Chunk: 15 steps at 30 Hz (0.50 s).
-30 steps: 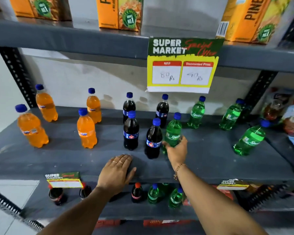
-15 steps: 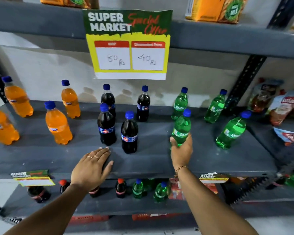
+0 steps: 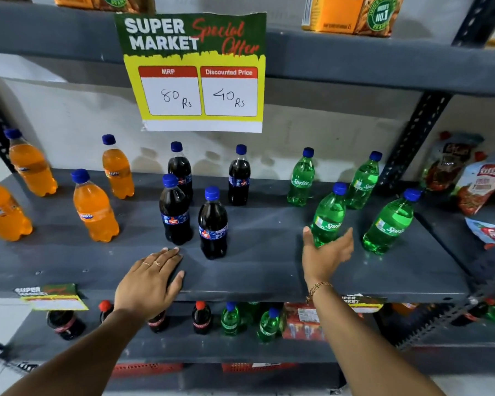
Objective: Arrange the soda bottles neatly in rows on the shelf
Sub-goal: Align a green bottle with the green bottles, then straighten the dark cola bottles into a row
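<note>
The grey shelf (image 3: 269,278) carries the sodas sorted by colour; my left hand (image 3: 150,277) lies flat and empty on its front for balance; my right hand (image 3: 325,252), fingers spread, loosely cups the front green bottle (image 3: 327,217), lining it up.

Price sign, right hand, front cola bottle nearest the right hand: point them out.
Price sign (image 3: 193,71): head view, on its yellow middle.
Right hand (image 3: 326,254): head view, on the back of the hand.
Front cola bottle (image 3: 213,224): head view, on its dark body.
</note>
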Each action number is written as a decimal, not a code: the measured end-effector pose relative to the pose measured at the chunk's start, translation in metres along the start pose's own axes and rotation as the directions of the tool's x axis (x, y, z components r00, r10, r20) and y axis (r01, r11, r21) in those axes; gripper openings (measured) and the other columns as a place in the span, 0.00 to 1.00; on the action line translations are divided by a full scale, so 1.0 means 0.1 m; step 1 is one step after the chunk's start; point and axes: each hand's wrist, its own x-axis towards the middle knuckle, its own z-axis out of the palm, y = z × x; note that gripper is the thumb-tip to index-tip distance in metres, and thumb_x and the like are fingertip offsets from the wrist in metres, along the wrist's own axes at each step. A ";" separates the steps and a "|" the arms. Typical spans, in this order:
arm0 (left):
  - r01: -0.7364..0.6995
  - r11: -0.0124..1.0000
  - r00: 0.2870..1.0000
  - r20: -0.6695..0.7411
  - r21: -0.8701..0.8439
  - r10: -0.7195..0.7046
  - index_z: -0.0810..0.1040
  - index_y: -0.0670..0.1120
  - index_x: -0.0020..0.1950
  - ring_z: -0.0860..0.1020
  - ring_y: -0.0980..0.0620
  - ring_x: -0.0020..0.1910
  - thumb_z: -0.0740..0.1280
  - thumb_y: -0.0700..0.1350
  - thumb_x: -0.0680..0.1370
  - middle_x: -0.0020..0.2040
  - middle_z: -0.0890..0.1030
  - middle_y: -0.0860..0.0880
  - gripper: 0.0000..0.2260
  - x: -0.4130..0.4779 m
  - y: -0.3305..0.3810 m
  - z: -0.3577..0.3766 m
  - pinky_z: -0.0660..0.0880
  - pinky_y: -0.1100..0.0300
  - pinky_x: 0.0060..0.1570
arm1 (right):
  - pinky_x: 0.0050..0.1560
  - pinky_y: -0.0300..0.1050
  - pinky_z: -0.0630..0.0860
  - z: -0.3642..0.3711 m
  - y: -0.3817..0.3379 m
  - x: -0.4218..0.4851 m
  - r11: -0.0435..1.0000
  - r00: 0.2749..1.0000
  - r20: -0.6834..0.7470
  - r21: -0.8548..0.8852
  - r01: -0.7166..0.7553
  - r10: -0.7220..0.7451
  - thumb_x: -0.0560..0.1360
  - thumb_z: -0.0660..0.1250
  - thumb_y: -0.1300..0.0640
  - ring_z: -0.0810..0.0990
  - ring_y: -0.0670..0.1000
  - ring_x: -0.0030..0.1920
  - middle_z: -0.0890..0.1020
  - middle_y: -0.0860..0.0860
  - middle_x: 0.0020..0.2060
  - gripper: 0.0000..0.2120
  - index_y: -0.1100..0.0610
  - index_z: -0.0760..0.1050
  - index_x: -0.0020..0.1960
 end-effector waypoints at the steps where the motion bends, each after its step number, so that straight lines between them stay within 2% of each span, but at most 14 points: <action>1: 0.005 1.000 1.000 0.002 0.001 -0.005 0.78 0.41 0.58 0.78 0.42 0.55 0.41 0.60 0.78 0.56 0.81 0.42 0.34 -0.01 -0.01 0.00 0.74 0.48 0.52 | 0.67 0.62 0.60 0.06 -0.04 -0.13 1.000 0.999 -0.052 0.002 -0.002 0.002 0.63 0.69 0.39 0.59 0.64 0.67 0.61 0.64 0.69 0.46 0.63 0.55 0.70; 3: -0.017 1.000 1.000 0.003 0.001 0.017 0.78 0.41 0.58 0.77 0.43 0.56 0.41 0.60 0.78 0.56 0.80 0.42 0.33 0.00 0.00 0.00 0.74 0.49 0.52 | 0.64 0.61 0.59 0.17 -0.08 -0.40 0.998 0.996 -0.052 0.008 0.068 -0.068 0.60 0.63 0.32 0.61 0.61 0.64 0.65 0.62 0.65 0.46 0.61 0.60 0.66; 5: -0.028 1.000 1.000 -0.002 0.009 0.028 0.78 0.41 0.59 0.77 0.43 0.56 0.43 0.60 0.79 0.57 0.80 0.43 0.31 0.01 -0.01 -0.01 0.74 0.50 0.52 | 0.63 0.54 0.60 0.32 -0.12 -0.66 0.982 0.971 0.147 0.041 0.187 -0.191 0.60 0.63 0.30 0.63 0.56 0.62 0.67 0.60 0.61 0.43 0.60 0.62 0.63; 8: -0.039 0.999 0.999 -0.011 -0.003 0.038 0.78 0.42 0.59 0.77 0.45 0.57 0.50 0.58 0.77 0.58 0.80 0.44 0.26 0.01 -0.02 -0.01 0.73 0.50 0.53 | 0.58 0.44 0.66 0.54 -0.22 -0.91 0.974 0.823 0.522 0.092 0.208 -0.225 0.60 0.71 0.37 0.67 0.52 0.59 0.67 0.52 0.57 0.41 0.58 0.62 0.64; 10: -0.031 0.998 0.999 -0.047 -0.061 0.028 0.77 0.43 0.60 0.76 0.45 0.57 0.46 0.60 0.79 0.59 0.79 0.45 0.28 0.02 -0.03 -0.01 0.72 0.51 0.53 | 0.59 0.46 0.71 0.68 -0.27 -0.99 0.979 0.753 0.627 0.080 0.190 -0.197 0.59 0.77 0.44 0.70 0.51 0.58 0.69 0.53 0.57 0.40 0.57 0.63 0.63; 12: 0.056 0.969 0.988 -0.127 -0.241 -0.088 0.75 0.44 0.61 0.75 0.45 0.58 0.46 0.59 0.79 0.63 0.76 0.45 0.26 0.05 -0.01 -0.01 0.72 0.51 0.53 | 0.59 0.53 0.74 0.79 -0.28 -1.03 0.979 0.740 0.646 0.068 0.190 -0.188 0.57 0.78 0.48 0.72 0.53 0.57 0.71 0.54 0.55 0.35 0.52 0.65 0.58; 15: 0.251 0.778 0.904 -0.149 -0.575 -0.401 0.70 0.44 0.63 0.73 0.46 0.58 0.58 0.54 0.79 0.62 0.72 0.46 0.18 0.16 0.02 -0.05 0.72 0.50 0.52 | 0.56 0.56 0.76 0.85 -0.28 -1.00 0.984 0.763 0.623 0.066 0.166 -0.171 0.57 0.76 0.50 0.76 0.54 0.54 0.77 0.53 0.51 0.27 0.40 0.63 0.47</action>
